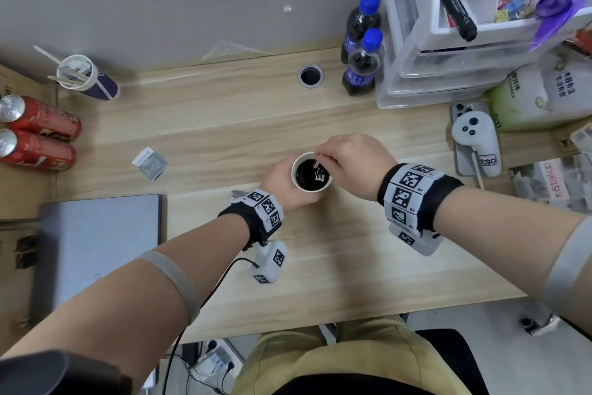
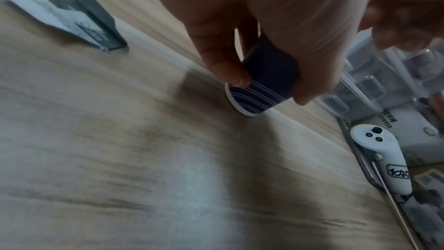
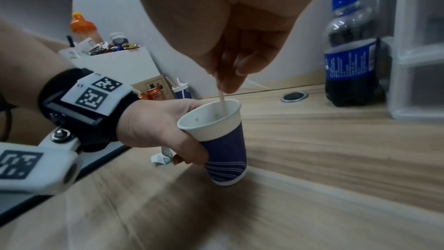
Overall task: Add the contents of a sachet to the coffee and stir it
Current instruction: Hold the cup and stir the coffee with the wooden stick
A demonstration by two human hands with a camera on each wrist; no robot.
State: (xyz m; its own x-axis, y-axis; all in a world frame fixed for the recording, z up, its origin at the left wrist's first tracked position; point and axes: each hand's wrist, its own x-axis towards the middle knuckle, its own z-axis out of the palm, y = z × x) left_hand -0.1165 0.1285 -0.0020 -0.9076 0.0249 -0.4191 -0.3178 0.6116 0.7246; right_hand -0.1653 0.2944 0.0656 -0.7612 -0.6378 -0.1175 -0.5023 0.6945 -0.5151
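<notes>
The cup (image 1: 312, 174) stands on the counter (image 1: 224, 125) at the centre of the head view, dark coffee (image 1: 309, 173) filling it well up. The left hand (image 1: 282, 181) wraps its grip round the cup wall from the cup's left, thumb and fingers curled on the blue sleeve down near the base. The right hand (image 1: 354, 160) sits just right of the rim, its grip narrow, fingertips pinching the top of a pale stick (image 3: 222, 102).

What the stirring turns on is the stick's long axis: it runs steeply down from the pinch, slanting slightly toward the cup's middle, and enters the mouth close to the far inner wall. So the right hand is directly above the opening and has room to circle, I judge, while the left steadies.

A torn sachet (image 1: 150, 162) lies well apart at centre left, likely emptied.
</notes>
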